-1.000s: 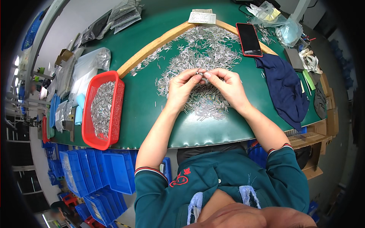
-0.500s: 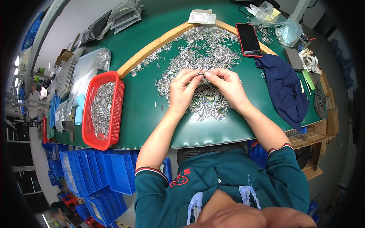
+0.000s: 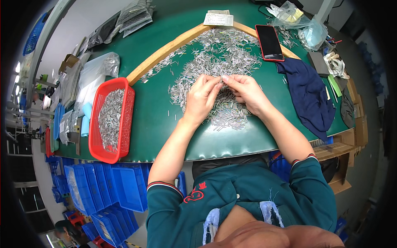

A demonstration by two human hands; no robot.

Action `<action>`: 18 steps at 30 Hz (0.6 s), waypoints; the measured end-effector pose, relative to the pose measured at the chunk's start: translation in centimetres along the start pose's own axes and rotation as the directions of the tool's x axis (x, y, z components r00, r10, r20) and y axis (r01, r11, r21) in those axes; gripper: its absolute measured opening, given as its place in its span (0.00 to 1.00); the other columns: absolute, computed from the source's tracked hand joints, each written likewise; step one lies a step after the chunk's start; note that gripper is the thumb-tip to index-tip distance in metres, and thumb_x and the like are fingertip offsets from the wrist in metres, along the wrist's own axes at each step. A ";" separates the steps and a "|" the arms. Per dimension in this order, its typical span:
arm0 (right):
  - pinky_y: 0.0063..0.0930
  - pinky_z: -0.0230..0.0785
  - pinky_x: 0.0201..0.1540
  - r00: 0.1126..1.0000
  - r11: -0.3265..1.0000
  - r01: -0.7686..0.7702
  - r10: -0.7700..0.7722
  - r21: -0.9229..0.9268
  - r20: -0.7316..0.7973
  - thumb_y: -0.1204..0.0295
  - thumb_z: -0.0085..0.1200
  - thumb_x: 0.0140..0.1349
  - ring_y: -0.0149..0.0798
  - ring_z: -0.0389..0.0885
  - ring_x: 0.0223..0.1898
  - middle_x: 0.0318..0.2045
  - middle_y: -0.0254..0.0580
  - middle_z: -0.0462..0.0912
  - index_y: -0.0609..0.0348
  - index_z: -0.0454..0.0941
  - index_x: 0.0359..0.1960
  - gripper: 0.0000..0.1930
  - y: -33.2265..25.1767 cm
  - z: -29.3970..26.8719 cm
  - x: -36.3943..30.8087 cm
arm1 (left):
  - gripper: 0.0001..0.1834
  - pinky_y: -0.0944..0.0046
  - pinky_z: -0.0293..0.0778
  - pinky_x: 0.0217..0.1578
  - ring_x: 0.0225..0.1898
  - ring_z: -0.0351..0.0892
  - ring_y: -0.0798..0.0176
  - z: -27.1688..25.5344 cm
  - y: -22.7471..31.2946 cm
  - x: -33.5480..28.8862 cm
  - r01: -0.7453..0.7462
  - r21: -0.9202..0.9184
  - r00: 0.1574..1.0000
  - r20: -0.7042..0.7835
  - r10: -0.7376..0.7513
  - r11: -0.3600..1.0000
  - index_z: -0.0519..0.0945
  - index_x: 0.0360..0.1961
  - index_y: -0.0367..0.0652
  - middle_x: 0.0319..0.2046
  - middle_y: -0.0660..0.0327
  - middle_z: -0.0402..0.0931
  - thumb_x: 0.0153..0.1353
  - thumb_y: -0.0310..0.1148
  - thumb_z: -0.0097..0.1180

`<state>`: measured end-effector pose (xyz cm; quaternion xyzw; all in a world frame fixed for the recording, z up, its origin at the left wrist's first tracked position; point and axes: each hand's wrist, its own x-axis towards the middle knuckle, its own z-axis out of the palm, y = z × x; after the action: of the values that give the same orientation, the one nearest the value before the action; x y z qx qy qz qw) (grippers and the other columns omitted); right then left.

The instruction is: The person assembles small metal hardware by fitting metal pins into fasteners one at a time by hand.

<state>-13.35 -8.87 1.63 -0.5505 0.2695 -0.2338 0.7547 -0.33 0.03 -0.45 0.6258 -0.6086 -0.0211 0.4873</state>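
My left hand [image 3: 200,98] and my right hand [image 3: 250,93] meet fingertip to fingertip over a heap of small silvery metal pins [image 3: 209,62]. Thumb and forefinger of each hand are pinched together, with a small metal pin [image 3: 221,79] between them. Whether both hands grip the same pin is too small to tell. Loose pins spread under and around my hands on the green tabletop [image 3: 155,120]. To the left stands a red plastic basket [image 3: 131,108], its inside filled with more such pins.
Two wooden strips [image 3: 165,51] form a corner behind the heap, with paper slips [image 3: 218,19] on top. A phone [image 3: 269,42] and dark blue cloth [image 3: 307,97] lie right. Plastic bags [image 3: 108,66] lie left; blue bins [image 3: 128,188] stand below the table edge.
My fingertips have shifted slightly against each other, and the left fingers look a little straighter. At the lower left, a person in the background has moved further into view.
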 end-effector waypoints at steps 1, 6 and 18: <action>0.10 0.51 0.15 0.988 0.982 -0.141 0.131 0.125 0.085 0.65 0.51 0.59 0.15 0.61 0.17 0.18 0.25 0.68 0.62 0.75 0.31 0.11 0.3 -0.9 0.3 | 0.10 0.60 0.68 0.31 0.27 0.72 0.57 0.0 0.0 0.1 -0.033 0.028 0.999 0.032 0.032 0.999 0.77 0.37 0.43 0.26 0.59 0.71 0.50 0.27 0.55; 0.07 0.39 0.09 0.902 0.789 -0.431 0.362 0.437 0.235 0.64 0.50 0.59 0.13 0.53 0.13 0.17 0.22 0.62 0.58 0.72 0.32 0.10 0.7 -1.5 0.8 | 0.10 0.61 0.66 0.31 0.28 0.71 0.57 -0.3 0.2 0.3 -0.147 0.198 0.986 0.101 0.129 0.969 0.76 0.38 0.41 0.25 0.59 0.70 0.53 0.27 0.53; 0.06 0.40 0.07 0.815 0.599 -0.579 0.413 0.553 0.406 0.65 0.49 0.60 0.14 0.56 0.13 0.19 0.24 0.63 0.58 0.69 0.31 0.09 1.0 -1.7 0.9 | 0.07 0.63 0.67 0.30 0.27 0.71 0.59 -0.3 0.3 0.2 -0.107 0.195 0.994 0.055 0.098 0.975 0.77 0.35 0.41 0.25 0.60 0.71 0.53 0.26 0.53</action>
<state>-13.75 -10.35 0.09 -0.1767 0.2215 -0.0249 0.9587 -0.35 0.14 0.01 0.6384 -0.6500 0.0506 0.4092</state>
